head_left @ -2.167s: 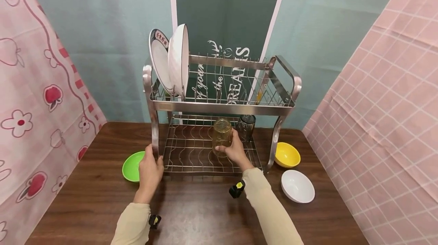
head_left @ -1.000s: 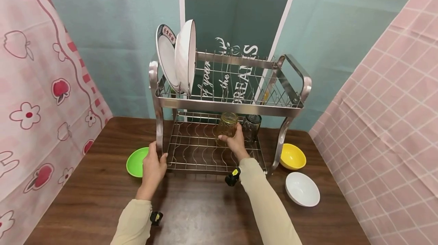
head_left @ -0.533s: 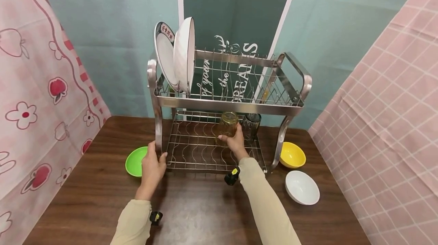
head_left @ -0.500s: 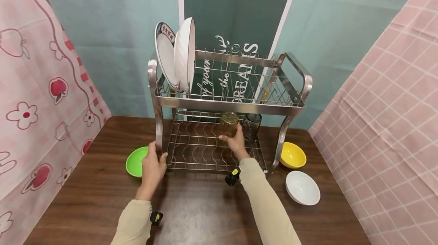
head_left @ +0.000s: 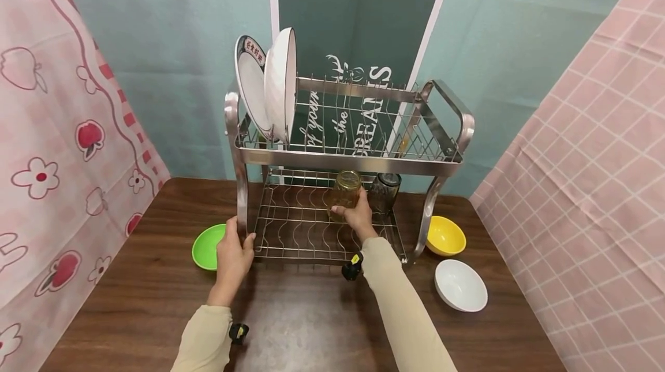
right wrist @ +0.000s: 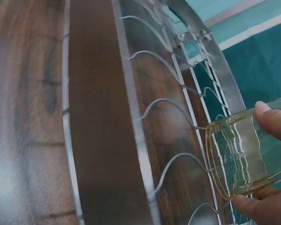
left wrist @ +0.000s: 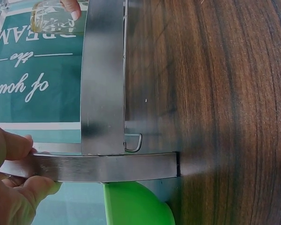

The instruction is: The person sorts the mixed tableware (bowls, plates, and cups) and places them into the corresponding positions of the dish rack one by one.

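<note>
My left hand (head_left: 232, 253) grips the left front leg of a two-tier metal dish rack (head_left: 343, 159); the left wrist view has its thumb and fingers around the flat metal bar. On the lower tier, my right hand (head_left: 357, 214) holds a clear amber drinking glass (head_left: 346, 190), thumb on one side and fingers on the other. The glass is upside down, its rim end right at the wavy wires in the right wrist view. Just right of it is a dark grey glass (head_left: 386, 190), also upside down. Part of the amber glass is hidden behind my right hand.
A patterned plate (head_left: 251, 86) and a white bowl (head_left: 280, 83) stand on edge at the upper tier's left. A green bowl (head_left: 206, 246) lies left of the rack on the wooden table (head_left: 306, 326). Yellow (head_left: 445, 236) and white (head_left: 460, 285) bowls are at the right.
My right hand has moved the amber glass farther back on the lower tier. The dark glass has shifted slightly right. My left hand has stayed on the rack leg.
</note>
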`<state>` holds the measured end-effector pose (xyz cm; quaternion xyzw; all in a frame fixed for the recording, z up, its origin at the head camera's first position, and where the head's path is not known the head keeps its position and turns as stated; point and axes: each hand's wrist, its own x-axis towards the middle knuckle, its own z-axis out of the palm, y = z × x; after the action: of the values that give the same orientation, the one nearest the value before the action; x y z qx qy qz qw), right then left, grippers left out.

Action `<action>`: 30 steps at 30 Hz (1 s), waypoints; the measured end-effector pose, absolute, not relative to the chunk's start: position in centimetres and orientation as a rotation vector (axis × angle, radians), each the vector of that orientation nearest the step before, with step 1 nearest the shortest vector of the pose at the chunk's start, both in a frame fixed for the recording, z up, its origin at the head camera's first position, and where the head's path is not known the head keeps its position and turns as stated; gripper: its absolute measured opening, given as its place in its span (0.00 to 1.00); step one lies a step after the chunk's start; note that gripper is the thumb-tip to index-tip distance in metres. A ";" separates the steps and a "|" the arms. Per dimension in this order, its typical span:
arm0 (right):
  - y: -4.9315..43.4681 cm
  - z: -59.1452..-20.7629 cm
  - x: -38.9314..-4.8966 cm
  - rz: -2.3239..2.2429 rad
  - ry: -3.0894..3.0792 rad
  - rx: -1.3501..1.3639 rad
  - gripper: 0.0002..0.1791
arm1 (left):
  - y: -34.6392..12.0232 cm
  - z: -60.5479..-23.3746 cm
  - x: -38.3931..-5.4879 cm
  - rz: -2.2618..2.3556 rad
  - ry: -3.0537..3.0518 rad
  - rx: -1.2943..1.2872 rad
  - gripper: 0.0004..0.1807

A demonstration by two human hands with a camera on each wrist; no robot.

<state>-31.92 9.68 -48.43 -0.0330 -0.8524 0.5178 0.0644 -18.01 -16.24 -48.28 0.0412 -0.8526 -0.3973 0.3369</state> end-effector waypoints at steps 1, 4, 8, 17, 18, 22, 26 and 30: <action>9.7 -48.3 -32.0 1.540 -2.586 -0.106 0.50 | -16.2 -48.3 -18.0 -1.036 -2.222 0.109 0.22; 9.6 -48.1 -32.2 1.506 -2.615 -0.116 0.49 | -16.2 -48.3 -18.0 -1.034 -2.215 0.114 0.22; 9.5 -47.9 -32.2 1.522 -2.652 -0.191 0.45 | -16.2 -48.4 -18.1 -1.029 -2.213 0.108 0.22; 9.2 -47.8 -32.3 1.377 -2.715 -0.237 0.41 | -16.2 -48.6 -18.1 -1.023 -2.211 0.107 0.22; 9.2 -47.8 -32.3 1.370 -2.718 -0.236 0.41 | -16.3 -48.6 -18.1 -1.025 -2.211 0.109 0.21; 9.2 -47.8 -32.3 1.361 -2.735 -0.238 0.42 | -16.3 -48.7 -18.0 -1.031 -2.212 0.106 0.21; 9.3 -47.8 -32.2 1.380 -2.752 -0.243 0.44 | -16.3 -48.8 -18.1 -1.028 -2.204 0.098 0.21; 9.3 -47.8 -32.3 1.404 -2.753 -0.246 0.45 | -16.4 -48.7 -18.2 -1.021 -2.200 0.092 0.21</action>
<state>-32.25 9.26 -47.82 -0.0793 -0.8879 0.4527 0.0207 -18.17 -16.38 -48.72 0.0356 -0.8493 -0.3940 0.3495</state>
